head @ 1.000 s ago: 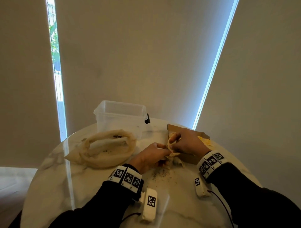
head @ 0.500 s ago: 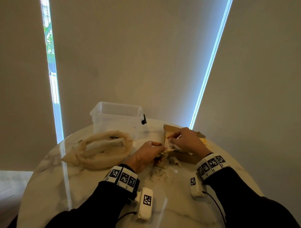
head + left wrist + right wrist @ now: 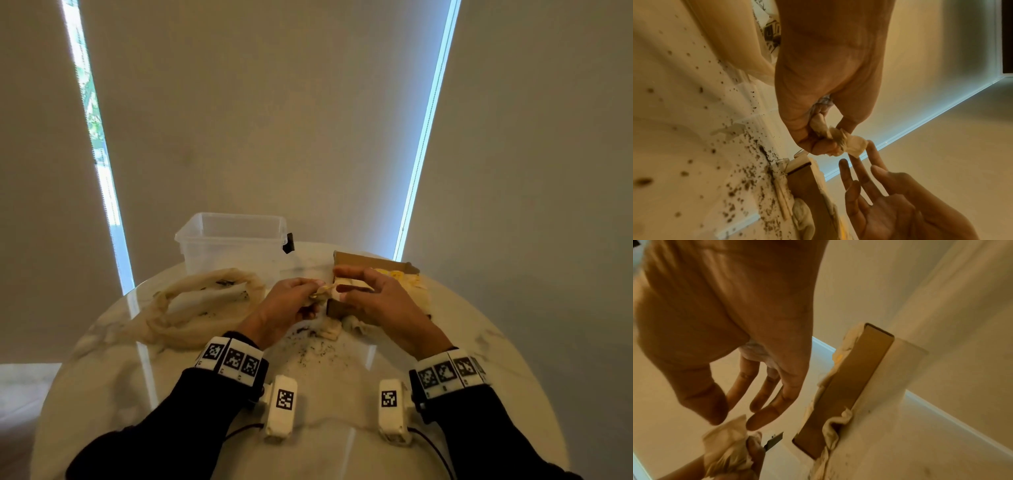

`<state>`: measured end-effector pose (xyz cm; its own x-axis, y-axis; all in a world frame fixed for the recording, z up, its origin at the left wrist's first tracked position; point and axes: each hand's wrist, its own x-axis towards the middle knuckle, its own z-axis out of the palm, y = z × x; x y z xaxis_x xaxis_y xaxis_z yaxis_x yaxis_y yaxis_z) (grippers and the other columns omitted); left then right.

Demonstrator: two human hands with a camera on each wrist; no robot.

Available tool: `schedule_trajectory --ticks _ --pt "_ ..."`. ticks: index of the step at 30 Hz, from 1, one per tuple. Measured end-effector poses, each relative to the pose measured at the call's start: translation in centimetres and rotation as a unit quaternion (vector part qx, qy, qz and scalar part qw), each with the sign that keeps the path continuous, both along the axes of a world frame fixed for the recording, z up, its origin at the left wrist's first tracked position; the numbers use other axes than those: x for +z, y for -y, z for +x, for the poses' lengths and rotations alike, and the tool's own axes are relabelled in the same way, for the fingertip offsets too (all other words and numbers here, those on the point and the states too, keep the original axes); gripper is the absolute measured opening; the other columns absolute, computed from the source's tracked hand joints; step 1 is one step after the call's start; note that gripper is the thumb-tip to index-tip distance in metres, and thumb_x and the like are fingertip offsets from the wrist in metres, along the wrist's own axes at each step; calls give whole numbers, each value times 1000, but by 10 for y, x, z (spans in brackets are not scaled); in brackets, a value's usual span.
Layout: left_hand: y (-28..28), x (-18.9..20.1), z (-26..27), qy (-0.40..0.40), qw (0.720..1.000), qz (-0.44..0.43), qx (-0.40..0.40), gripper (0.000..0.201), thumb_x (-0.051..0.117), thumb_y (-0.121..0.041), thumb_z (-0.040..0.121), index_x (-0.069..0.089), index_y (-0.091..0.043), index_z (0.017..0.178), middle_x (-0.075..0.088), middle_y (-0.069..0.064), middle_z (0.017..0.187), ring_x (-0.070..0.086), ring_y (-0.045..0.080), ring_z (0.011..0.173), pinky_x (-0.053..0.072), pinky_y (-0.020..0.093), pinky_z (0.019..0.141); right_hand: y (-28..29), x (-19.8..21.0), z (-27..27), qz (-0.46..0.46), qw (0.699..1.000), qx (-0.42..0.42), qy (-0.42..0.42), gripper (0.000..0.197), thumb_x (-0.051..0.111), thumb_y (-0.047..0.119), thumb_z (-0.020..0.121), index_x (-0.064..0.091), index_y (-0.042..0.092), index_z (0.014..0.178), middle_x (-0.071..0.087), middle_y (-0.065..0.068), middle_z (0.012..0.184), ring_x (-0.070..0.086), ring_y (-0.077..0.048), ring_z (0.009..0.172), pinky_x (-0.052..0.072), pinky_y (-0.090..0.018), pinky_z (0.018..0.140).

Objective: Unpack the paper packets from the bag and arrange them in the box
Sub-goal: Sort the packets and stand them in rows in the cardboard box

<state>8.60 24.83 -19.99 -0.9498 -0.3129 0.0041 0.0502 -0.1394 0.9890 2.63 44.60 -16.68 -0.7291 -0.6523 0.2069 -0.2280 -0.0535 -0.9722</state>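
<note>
a person is sitting at a round marble bench (image 3: 102, 394). the left hand (image 3: 287, 305) is pinching a crumpled paper packet (image 3: 322, 293) beside the near corner of a cardboard box (image 3: 370, 262). the right hand (image 3: 380, 301) is hovering over the box with fingers spread and loose, grasping nothing. a limp cloth bag (image 3: 202, 301) is lying at the left, a clear tub (image 3: 236, 240) behind it. more packets (image 3: 330, 329) are lying against the box's near wall among dark crumbs (image 3: 315, 353).

only the left wrist view is showing the packet (image 3: 846, 142) squeezed between thumb and fingertips (image 3: 846, 125), and how widely the crumbs (image 3: 748, 178) are scattering. only the right wrist view is showing packets (image 3: 834, 423) wedged under the box (image 3: 846, 389), and pale paper bulging over its rim.
</note>
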Motion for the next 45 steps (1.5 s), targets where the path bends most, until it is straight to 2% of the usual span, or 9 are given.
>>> schedule_trajectory --ticks 5,10,14,20,26,31,37,42,45 --pt "-7 5 7 31 999 -32 -15 28 59 -24 109 74 -5 122 73 11 98 66 16 77 57 26 67 11 -18 -5 -9 998 -51 -40 29 82 11 93 78 21 120 81 2 111 78 -21 103 66 -41 90" --pt "-13 9 11 18 999 -23 -25 41 61 -42 107 78 -7 120 78 18 109 72 21 89 58 35 81 13 -19 -8 -59 991 -117 -29 16 81 20 94 81 26 109 80 11 104 75 -9 100 64 -24 75" --pt "-16 6 9 21 999 18 -15 45 55 -44 109 74 -6 125 77 19 114 69 25 98 59 33 78 14 -20 -9 -93 984 -148 24 18 78 19 97 77 20 114 81 1 104 79 -16 98 67 -39 82" --pt "-15 1 12 25 999 14 -28 47 62 -51 104 69 -15 133 75 5 100 65 15 77 55 29 67 14 -22 -10 -110 985 -117 69 15 74 12 99 77 13 113 81 -8 103 79 -25 97 67 -37 77" --pt "-11 5 19 54 998 -29 -13 58 64 -75 91 81 -25 115 63 -1 90 51 10 62 43 24 57 15 -24 -10 -81 991 -98 39 17 74 9 98 78 15 114 80 -4 112 78 -22 104 65 -35 82" --pt "-8 0 21 45 993 -106 -18 36 79 -54 91 80 -28 116 59 -1 96 47 9 66 41 24 60 12 -23 -5 -84 991 -97 34 17 75 11 98 77 14 115 80 -4 108 78 -20 99 63 -26 73" --pt "-9 1 23 30 994 -105 -12 35 81 -51 89 82 -23 111 56 -4 89 43 7 59 35 23 54 10 -19 -2 -107 986 -114 56 17 72 10 100 78 14 114 79 -9 108 78 -15 84 62 -26 69" --pt "-4 -1 21 53 996 -65 24 36 82 -41 91 78 -12 112 53 -4 79 36 6 52 30 22 49 10 -21 -1 -23 999 -43 -21 28 85 15 89 80 27 114 81 3 110 77 -18 104 64 -31 85" --pt "-4 -1 22 64 996 -66 19 43 81 -44 90 77 -9 114 53 -5 77 35 7 51 29 23 49 11 -23 3 6 996 -63 -63 20 89 21 87 83 23 106 83 1 99 78 -17 98 64 -28 83"
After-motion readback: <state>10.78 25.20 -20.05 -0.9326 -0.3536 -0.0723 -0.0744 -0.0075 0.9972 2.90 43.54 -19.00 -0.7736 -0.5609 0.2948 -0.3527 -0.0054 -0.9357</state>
